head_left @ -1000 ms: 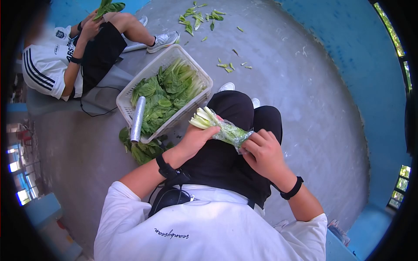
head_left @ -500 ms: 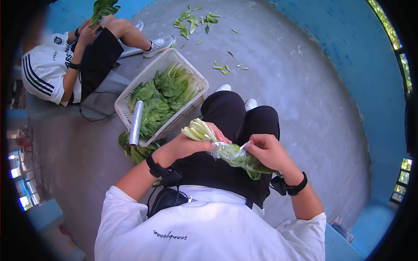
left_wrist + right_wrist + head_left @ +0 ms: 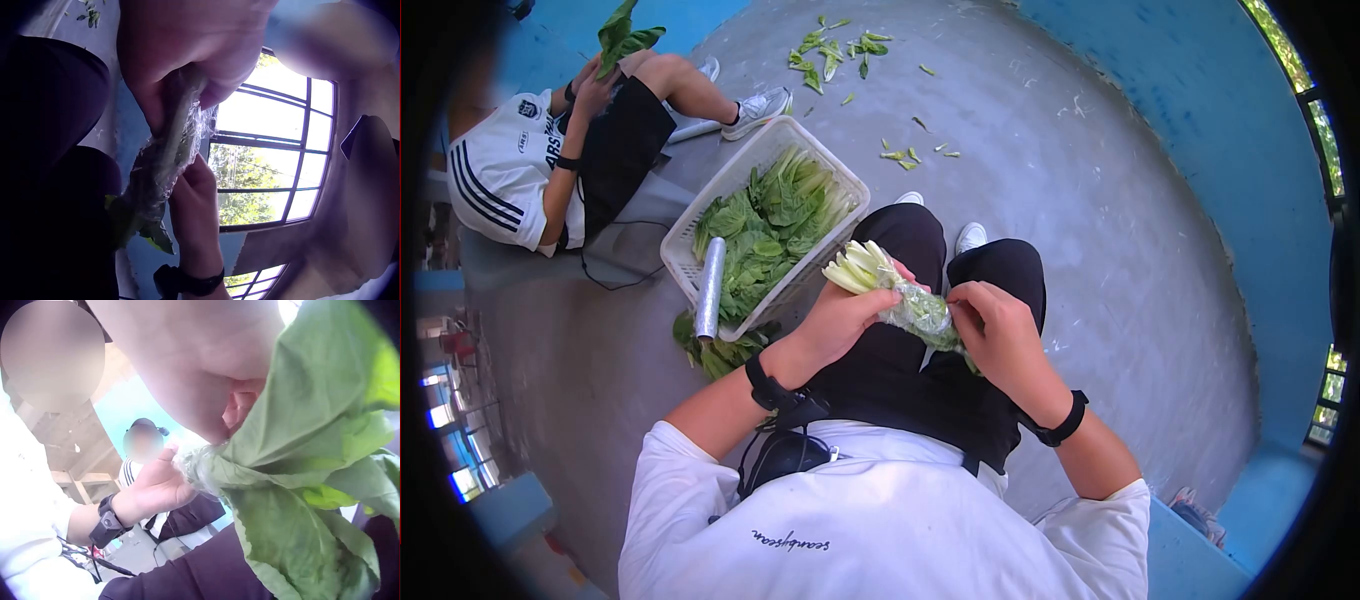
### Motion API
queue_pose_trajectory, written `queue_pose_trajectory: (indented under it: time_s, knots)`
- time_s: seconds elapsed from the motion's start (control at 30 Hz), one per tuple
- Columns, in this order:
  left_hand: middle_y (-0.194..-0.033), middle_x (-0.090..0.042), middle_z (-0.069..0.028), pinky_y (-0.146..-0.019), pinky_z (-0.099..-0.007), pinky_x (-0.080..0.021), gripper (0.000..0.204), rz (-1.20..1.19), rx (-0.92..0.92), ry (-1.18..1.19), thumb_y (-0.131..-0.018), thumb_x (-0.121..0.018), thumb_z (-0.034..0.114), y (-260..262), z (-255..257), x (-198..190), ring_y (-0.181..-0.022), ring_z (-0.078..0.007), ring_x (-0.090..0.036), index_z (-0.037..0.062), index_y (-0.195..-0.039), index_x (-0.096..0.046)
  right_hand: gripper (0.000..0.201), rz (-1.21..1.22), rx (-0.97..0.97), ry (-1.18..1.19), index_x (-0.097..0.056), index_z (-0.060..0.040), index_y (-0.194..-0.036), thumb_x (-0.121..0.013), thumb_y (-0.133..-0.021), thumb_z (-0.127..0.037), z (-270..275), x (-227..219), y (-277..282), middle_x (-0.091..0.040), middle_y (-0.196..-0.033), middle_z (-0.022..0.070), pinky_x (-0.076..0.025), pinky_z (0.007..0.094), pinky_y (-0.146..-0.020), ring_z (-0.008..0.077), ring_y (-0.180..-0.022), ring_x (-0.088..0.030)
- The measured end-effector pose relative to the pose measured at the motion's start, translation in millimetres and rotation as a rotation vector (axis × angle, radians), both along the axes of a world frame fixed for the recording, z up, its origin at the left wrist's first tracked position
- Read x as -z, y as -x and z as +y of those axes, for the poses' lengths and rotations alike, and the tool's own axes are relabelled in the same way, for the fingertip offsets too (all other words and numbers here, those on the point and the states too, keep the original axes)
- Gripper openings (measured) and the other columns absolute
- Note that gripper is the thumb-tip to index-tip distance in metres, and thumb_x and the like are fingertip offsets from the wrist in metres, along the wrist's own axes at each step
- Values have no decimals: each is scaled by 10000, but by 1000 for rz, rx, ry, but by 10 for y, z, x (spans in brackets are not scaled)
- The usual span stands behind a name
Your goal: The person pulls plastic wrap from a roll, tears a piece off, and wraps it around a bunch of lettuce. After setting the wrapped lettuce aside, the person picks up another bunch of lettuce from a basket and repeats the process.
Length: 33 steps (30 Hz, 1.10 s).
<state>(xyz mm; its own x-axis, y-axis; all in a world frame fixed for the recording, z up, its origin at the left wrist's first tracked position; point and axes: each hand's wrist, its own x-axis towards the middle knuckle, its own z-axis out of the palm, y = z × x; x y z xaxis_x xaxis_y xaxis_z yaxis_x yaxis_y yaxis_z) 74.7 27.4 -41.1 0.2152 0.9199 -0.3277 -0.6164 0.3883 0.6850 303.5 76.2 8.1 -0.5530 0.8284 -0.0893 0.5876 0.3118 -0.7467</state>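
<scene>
A bundle of leafy greens (image 3: 925, 318), wrapped around its middle in clear plastic film (image 3: 169, 153), lies across both hands above the lap. My left hand (image 3: 845, 312) grips it near the pale stem ends (image 3: 862, 268), which stick out past the film. At the film's edge toward the leaves, the curled fingers of my right hand (image 3: 998, 335) pinch the film. Loose green leaves (image 3: 306, 444) spread out beyond the wrapping in the right wrist view; the head view hides most of them behind the right hand.
To the left stands a white crate (image 3: 832, 140) of greens, with a roll of film (image 3: 710, 290) on its edge. More greens (image 3: 720, 350) lie beneath it. Another person (image 3: 510, 180) sits at upper left holding a leafy bunch (image 3: 622, 40). Leaf scraps (image 3: 830, 55) litter the floor.
My right hand went from the bundle's leaf end to the film, rising a little and moving left over the last half second. The left hand keeps its grip while the bundle tilts slightly.
</scene>
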Motion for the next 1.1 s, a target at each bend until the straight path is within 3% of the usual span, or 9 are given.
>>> queue_pose_trajectory:
  time_s: [0.17, 0.3, 0.4, 0.5, 0.6, 0.83, 0.93, 1.03, 1.1]
  knots:
    - [-1178, -650, -97, -988, -373, -541, 282, 2, -8, 8, -951, -580, -24, 17, -7, -44, -1159, -220, -655, 28, -1228, -568, 398, 136, -110, -234, -625, 0, -1197, -749, -896, -229, -52, -41, 33, -670, -927, 186, -528, 438, -784, 384, -872, -667]
    - [-1186, -659, -78, -965, -331, -527, 321, 128, 89, -87, -944, -610, -26, -34, -20, -35, -1115, -157, -644, 33, -1257, -567, 630, -37, -173, 131, -558, 67, -1305, -808, -845, -283, -222, -181, 83, -689, -963, 236, -534, 459, -822, 430, -926, -669]
    - [-1178, -668, -72, -984, -331, -506, 349, 161, 153, -180, -938, -627, -29, -75, -15, -118, -1117, -150, -632, 32, -1273, -550, 545, -69, -147, 407, -615, 37, -1235, -832, -829, -254, -129, -192, 79, -708, -939, 194, -545, 409, -822, 360, -892, -697]
    - [-1193, -669, -67, -999, -334, -493, 410, 184, 293, -284, -930, -665, -4, -72, 48, -149, -1117, -150, -630, 32, -1312, -519, 428, 187, -321, 752, -671, 7, -1111, -861, -809, -230, -1, 94, -43, -717, -897, 117, -542, 346, -812, 231, -858, -694]
    - [-1238, -660, -74, -1008, -336, -490, 476, 218, 382, -329, -921, -685, 10, -78, 88, -157, -1149, -152, -626, 34, -1355, -491, 335, 211, -358, 986, -690, -19, -1002, -876, -802, -214, 38, 102, -107, -696, -869, 37, -527, 304, -798, 140, -830, -653]
    - [-1494, -494, -120, -1132, -383, -405, 823, 111, 152, -486, -882, -830, 218, -112, 113, -133, -1367, -193, -494, 34, -1536, -365, 283, 371, -231, 945, -641, -19, -971, -847, -830, -153, 46, -66, -92, -621, -836, 0, -484, 324, -743, 105, -801, -570]
    - [-1521, -454, -118, -1162, -396, -367, 990, 110, 273, -357, -837, -872, 355, -221, 37, -75, -1397, -197, -453, 36, -1580, -300, 301, 453, -115, 882, -653, -15, -1018, -847, -826, -142, -14, -190, 12, -639, -884, 2, -487, 324, -755, 106, -813, -569]
    - [-1432, -540, -100, -1125, -378, -411, 716, 166, 345, -277, -906, -783, 281, -339, 65, -303, -1313, -171, -520, 27, -1488, -453, 327, 450, -67, 635, -669, -13, -1100, -831, -848, -144, -71, -78, 139, -669, -958, 16, -504, 315, -791, 111, -861, -600]
    - [-1373, -594, -97, -1090, -353, -448, 475, 192, 331, -269, -955, -669, 182, -365, 103, -341, -1239, -152, -570, 14, -1387, -565, 405, 431, -76, 752, -637, -14, -1191, -821, -840, -98, -34, -156, 140, -671, -1055, 29, -517, 319, -871, 119, -983, -617]
